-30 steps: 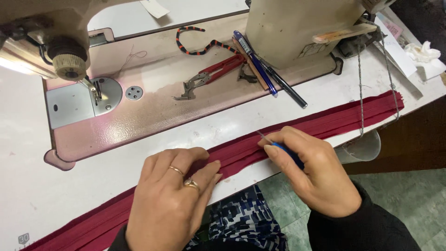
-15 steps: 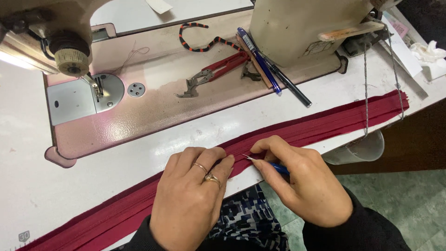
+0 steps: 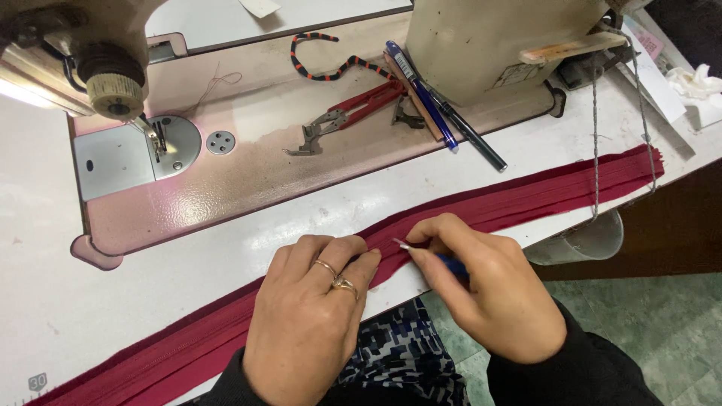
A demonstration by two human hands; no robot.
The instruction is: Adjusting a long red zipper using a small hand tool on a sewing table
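Note:
A long dark red fabric strip [image 3: 526,197] runs diagonally along the front edge of the white table. My left hand [image 3: 312,316], with two rings, lies flat on the strip and presses it down with fingers together. My right hand [image 3: 489,289] grips a small blue-handled tool [image 3: 450,265] whose thin metal tip touches the strip just right of my left fingertips.
A beige sewing machine [image 3: 481,37] stands behind, its needle and presser foot [image 3: 154,139] at the left. On its bed lie red-handled snips [image 3: 353,109], a blue pen [image 3: 421,94], a black pen [image 3: 474,139] and an orange-black cord [image 3: 323,64]. A grey thread [image 3: 594,135] hangs at right.
Both hands have shifted along the strip and come closer together. The tool tip now meets the fabric next to my left fingertips.

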